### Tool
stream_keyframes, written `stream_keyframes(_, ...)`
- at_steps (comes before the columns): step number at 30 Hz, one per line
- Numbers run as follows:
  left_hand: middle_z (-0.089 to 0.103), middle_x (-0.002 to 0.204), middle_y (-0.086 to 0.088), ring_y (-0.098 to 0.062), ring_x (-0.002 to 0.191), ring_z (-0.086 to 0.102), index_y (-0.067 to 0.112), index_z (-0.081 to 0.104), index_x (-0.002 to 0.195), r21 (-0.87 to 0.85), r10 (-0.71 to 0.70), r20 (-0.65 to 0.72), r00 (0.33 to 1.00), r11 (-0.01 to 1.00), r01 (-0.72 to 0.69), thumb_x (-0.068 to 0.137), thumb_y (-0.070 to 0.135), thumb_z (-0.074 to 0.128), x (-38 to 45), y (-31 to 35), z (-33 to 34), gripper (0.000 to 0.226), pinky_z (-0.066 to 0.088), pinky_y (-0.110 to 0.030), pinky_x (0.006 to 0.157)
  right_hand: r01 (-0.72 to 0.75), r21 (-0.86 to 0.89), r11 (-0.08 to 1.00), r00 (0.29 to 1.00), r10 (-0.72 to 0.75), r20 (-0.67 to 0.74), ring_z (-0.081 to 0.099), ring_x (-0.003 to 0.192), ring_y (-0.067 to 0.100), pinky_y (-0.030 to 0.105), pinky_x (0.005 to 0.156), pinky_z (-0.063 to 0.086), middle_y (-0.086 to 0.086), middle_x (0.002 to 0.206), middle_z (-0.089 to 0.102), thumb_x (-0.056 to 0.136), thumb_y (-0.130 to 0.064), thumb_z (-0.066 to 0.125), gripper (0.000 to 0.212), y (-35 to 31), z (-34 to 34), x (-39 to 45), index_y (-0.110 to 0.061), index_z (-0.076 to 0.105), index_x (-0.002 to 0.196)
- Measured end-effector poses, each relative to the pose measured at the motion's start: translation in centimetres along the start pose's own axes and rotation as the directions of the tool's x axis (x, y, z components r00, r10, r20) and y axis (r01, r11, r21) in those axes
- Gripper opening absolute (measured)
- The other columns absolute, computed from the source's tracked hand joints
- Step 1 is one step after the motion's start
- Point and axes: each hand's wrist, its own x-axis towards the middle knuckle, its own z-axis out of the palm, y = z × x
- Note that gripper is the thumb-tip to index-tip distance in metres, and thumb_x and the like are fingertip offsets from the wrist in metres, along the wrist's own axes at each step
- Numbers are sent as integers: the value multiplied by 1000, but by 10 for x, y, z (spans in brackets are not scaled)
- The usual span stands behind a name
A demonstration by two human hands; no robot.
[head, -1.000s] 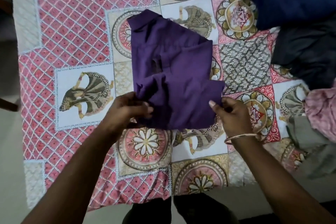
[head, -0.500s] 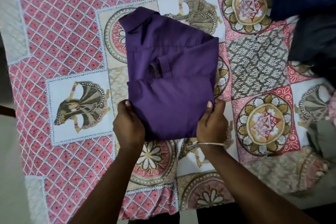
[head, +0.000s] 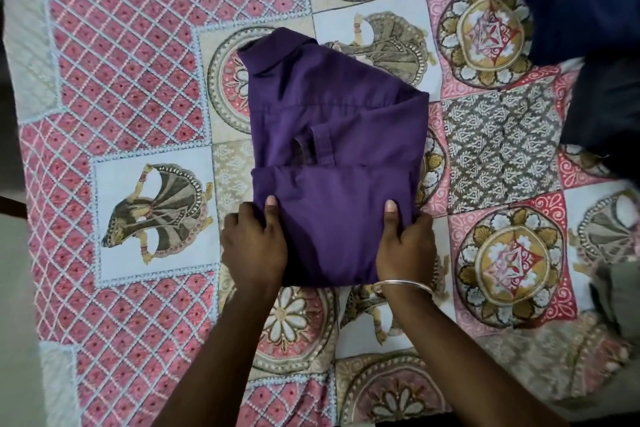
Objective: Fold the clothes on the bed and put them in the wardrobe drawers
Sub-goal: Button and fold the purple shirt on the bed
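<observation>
Item: purple cotton shirt [head: 332,149], partly folded, lying near the middle of the patchwork-printed bed cover in pink, cream and grey [head: 131,87]. Collar at the far end; lower half doubled up toward it; a cuffed sleeve end showing at the centre.

Left hand [head: 254,246]: I read its grip as closed on the near left edge of the fold, thumb on top, fingers tucked beneath the cloth.

Right hand [head: 405,246]: same hold on the near right edge, thumb on top. A thin silver bangle [head: 403,286] sits at the wrist.

Risks, as I judge them: the shirt lies askew, collar swung left, so the next fold may land crooked. The sleeve end is loose and may slip out if the bundle is lifted fast. The soft cloth may sag between two edge holds and the layers spread open on the way to the drawers.

Hidden or unclear: fingers of both hands under the fabric; the shirt's underside. A dark navy blue garment [head: 581,0] and a charcoal dark garment [head: 609,114] are cut off at the right edge; a grey-green cloth [head: 623,298] lower right is blurred. No wardrobe is in view.
</observation>
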Motion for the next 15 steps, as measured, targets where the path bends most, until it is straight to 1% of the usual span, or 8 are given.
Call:
stream_keyframes(3,54,76,-8,-27,72,52,17,38,74,-200,77,56,995,978,-65,102,41,44,1,2,-8,37,30,-36,63,-29,69,997,998,25,64,61,100,43,43,78,47,25,111,65,93,-61,36,67,-1,-6,-1,0,58,109)
stream_keyframes(6,50,66,0,-16,62,47,15,38,75,-305,58,163,985,952,-6,102,39,48,-8,-4,-23,38,31,-38,59,-33,215,976,996,14,90,61,101,38,34,77,43,21,111,68,100,-48,43,53,-7,-26,-8,-1,63,112)
stream_keyframes(7,52,67,-1,-18,64,49,13,41,76,-312,25,213,977,949,44,100,38,52,-14,-10,-29,37,36,-36,61,-72,245,967,990,39,137,62,103,36,33,81,44,19,112,69,100,-43,48,46,-6,-34,-13,-2,65,113)
stream_keyframes(9,63,76,-4,-24,71,59,15,49,79,-319,-110,347,931,920,228,92,38,65,-24,-25,-42,31,45,-37,66,-184,245,952,956,116,269,63,104,34,41,93,48,16,110,70,89,-51,56,53,4,-49,-23,-5,68,111)
stream_keyframes(11,68,85,-13,-27,68,63,22,52,85,-332,-270,469,841,828,452,84,25,75,-40,-36,-60,24,50,-37,60,-334,204,920,895,242,375,66,101,32,46,96,50,14,104,72,68,-50,68,59,18,-68,-33,-6,69,107)
stream_keyframes(12,66,83,-16,-25,61,60,24,49,89,-337,-322,520,791,774,536,83,14,75,-48,-39,-68,29,47,-32,52,-402,234,885,866,285,411,67,94,30,43,91,53,13,99,71,63,-41,77,56,20,-79,-37,-5,66,104)
stream_keyframes(13,63,78,-17,-23,55,56,26,47,93,-333,-350,562,749,734,592,82,5,74,-54,-41,-75,36,42,-28,48,-447,287,847,847,299,439,67,86,22,33,83,57,9,94,67,65,-25,84,51,24,-88,-38,-3,59,104)
stream_keyframes(15,61,72,-17,-21,55,53,30,47,94,-330,-344,639,688,686,649,81,-7,67,-58,-40,-85,44,38,-26,49,-492,358,794,821,286,494,62,73,-3,10,63,50,0,90,56,79,10,71,38,25,-101,-32,-5,48,105)
